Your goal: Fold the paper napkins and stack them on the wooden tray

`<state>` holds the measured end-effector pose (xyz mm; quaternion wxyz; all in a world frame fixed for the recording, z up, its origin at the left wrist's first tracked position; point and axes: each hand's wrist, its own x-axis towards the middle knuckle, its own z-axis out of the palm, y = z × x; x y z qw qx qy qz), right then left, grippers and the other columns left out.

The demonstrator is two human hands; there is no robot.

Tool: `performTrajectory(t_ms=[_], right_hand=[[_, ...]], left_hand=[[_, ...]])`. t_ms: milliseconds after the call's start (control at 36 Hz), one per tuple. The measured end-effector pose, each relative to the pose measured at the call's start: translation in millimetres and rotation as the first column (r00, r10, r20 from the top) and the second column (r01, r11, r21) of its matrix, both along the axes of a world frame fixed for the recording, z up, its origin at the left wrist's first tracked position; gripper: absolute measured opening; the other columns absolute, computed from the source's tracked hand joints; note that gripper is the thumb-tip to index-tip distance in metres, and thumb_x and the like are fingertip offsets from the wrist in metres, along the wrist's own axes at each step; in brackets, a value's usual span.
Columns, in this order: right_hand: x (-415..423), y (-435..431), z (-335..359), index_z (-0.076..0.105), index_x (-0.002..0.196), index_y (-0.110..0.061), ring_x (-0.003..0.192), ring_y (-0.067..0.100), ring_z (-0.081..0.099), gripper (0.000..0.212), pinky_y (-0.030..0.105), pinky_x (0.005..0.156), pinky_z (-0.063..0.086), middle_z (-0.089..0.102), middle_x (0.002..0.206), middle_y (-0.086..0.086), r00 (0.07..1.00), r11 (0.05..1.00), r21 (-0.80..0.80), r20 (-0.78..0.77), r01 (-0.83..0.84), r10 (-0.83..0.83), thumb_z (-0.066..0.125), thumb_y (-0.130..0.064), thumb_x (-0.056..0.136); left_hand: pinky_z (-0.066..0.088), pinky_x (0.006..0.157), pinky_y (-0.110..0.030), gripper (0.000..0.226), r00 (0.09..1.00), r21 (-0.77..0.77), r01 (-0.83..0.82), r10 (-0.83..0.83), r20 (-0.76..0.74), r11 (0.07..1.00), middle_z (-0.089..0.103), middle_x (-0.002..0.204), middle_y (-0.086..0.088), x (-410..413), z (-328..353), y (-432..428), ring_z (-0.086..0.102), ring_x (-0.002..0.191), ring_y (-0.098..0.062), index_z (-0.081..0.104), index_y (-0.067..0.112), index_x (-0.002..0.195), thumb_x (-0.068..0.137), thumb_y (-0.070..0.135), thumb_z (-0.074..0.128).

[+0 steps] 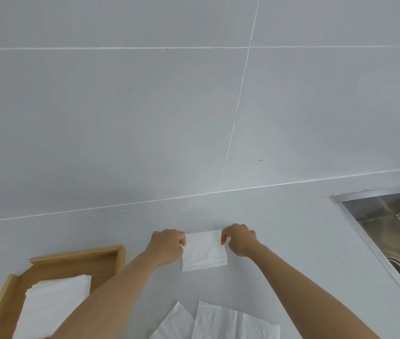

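Observation:
A small folded white paper napkin (204, 250) lies on the grey counter, held at both sides. My left hand (167, 245) pinches its left edge and my right hand (239, 239) pinches its upper right corner. At the lower left stands the wooden tray (76, 259) with a stack of folded napkins (52, 307) inside, partly hidden by my left forearm. Unfolded napkins (221, 321) lie loose at the counter's near edge, between my forearms.
A stainless steel sink (394, 231) with a drain is sunk into the counter at the right. A grey tiled wall (194, 106) rises behind the counter.

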<state>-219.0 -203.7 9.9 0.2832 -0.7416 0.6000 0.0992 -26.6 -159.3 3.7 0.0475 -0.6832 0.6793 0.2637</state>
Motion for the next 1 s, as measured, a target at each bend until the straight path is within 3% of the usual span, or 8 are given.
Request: performTrajectory(t_ms=[167, 389, 667, 750, 778, 833, 917, 1000], right_hand=[[10, -11, -10, 0.051, 0.120, -0.015, 0.118, 0.026, 0.048, 0.030, 0.035, 0.098, 0.039, 0.056, 0.125, 0.008, 0.982, 0.991, 0.021, 0.133, 0.133, -0.134, 0.044, -0.011, 0.091], [22, -20, -24, 0.049, 0.123, -0.012, 0.121, 0.026, 0.043, 0.035, 0.035, 0.100, 0.041, 0.052, 0.128, 0.011, 0.976, 0.987, 0.017, 0.144, 0.161, -0.162, 0.055, -0.021, 0.090], [25, -25, -33, 0.054, 0.118, -0.009, 0.124, 0.028, 0.038, 0.040, 0.035, 0.101, 0.040, 0.048, 0.128, 0.012, 0.996, 0.994, 0.080, 0.039, 0.080, -0.084, 0.066, -0.021, 0.082], [26, -22, -33, 0.056, 0.114, -0.008, 0.122, 0.028, 0.039, 0.032, 0.034, 0.097, 0.041, 0.048, 0.125, 0.012, 0.996, 0.993, 0.097, 0.047, 0.072, -0.077, 0.062, -0.020, 0.084], [27, -20, -33, 0.057, 0.108, -0.009, 0.120, 0.028, 0.040, 0.025, 0.033, 0.093, 0.041, 0.050, 0.120, 0.012, 0.994, 0.992, 0.101, 0.071, 0.075, -0.083, 0.061, -0.019, 0.085], [28, -17, -32, 0.053, 0.081, -0.017, 0.106, 0.025, 0.046, 0.006, 0.027, 0.080, 0.041, 0.052, 0.102, 0.008, 0.980, 0.986, 0.117, 0.146, 0.121, -0.138, 0.059, -0.017, 0.085], [31, -12, -26, 0.034, 0.060, -0.022, 0.073, 0.016, 0.043, 0.036, 0.018, 0.055, 0.031, 0.044, 0.073, -0.003, 0.910, 0.962, 0.158, 0.319, 0.223, -0.264, 0.060, -0.013, 0.083], [39, -5, -15, 0.037, 0.061, -0.019, 0.062, 0.013, 0.040, 0.032, 0.020, 0.056, 0.032, 0.043, 0.067, -0.003, 0.813, 0.929, 0.248, 0.456, 0.275, -0.363, 0.058, -0.008, 0.083]], left_hand=[[0.037, 0.099, -0.033, 0.033, 0.992, -0.050, -0.121, 0.119, -0.036, 0.991, 0.051, 0.129, -0.006, -8, -5, -13, 0.051, 0.118, -0.023, 0.047, 0.015, 0.126, 0.095, 0.022, 0.040], [0.038, 0.099, -0.033, 0.036, 0.988, -0.007, -0.153, 0.153, -0.016, 0.988, 0.046, 0.131, -0.008, -15, -18, -28, 0.045, 0.122, -0.023, 0.045, 0.015, 0.127, 0.093, 0.027, 0.046], [0.038, 0.096, -0.033, 0.034, 0.985, 0.109, -0.171, 0.170, 0.021, 0.979, 0.045, 0.126, -0.008, -14, -26, -34, 0.044, 0.119, -0.024, 0.054, 0.013, 0.115, 0.083, 0.025, 0.058], [0.038, 0.091, -0.032, 0.010, 0.979, 0.105, -0.198, 0.201, -0.018, 0.975, 0.050, 0.109, -0.005, -14, -24, -30, 0.049, 0.110, -0.023, 0.056, 0.017, 0.094, 0.083, 0.019, 0.056], [0.037, 0.085, -0.031, 0.008, 0.972, 0.096, -0.222, 0.227, -0.054, 0.970, 0.050, 0.096, -0.001, -13, -23, -28, 0.050, 0.102, -0.022, 0.050, 0.021, 0.078, 0.083, 0.016, 0.055], [0.033, 0.068, -0.026, 0.031, 0.932, 0.110, -0.306, 0.321, -0.166, 0.946, 0.044, 0.074, 0.006, -10, -22, -24, 0.046, 0.085, -0.020, 0.034, 0.025, 0.061, 0.081, 0.010, 0.053], [0.029, 0.055, -0.021, 0.036, 0.828, 0.136, -0.435, 0.454, -0.329, 0.890, 0.039, 0.067, 0.008, 0, -13, -19, 0.044, 0.076, -0.019, 0.033, 0.023, 0.059, 0.079, 0.003, 0.055], [0.031, 0.055, -0.021, 0.034, 0.699, 0.163, -0.535, 0.542, -0.467, 0.829, 0.045, 0.067, 0.005, 16, -2, -11, 0.045, 0.071, -0.019, 0.038, 0.020, 0.061, 0.077, -0.003, 0.058]])
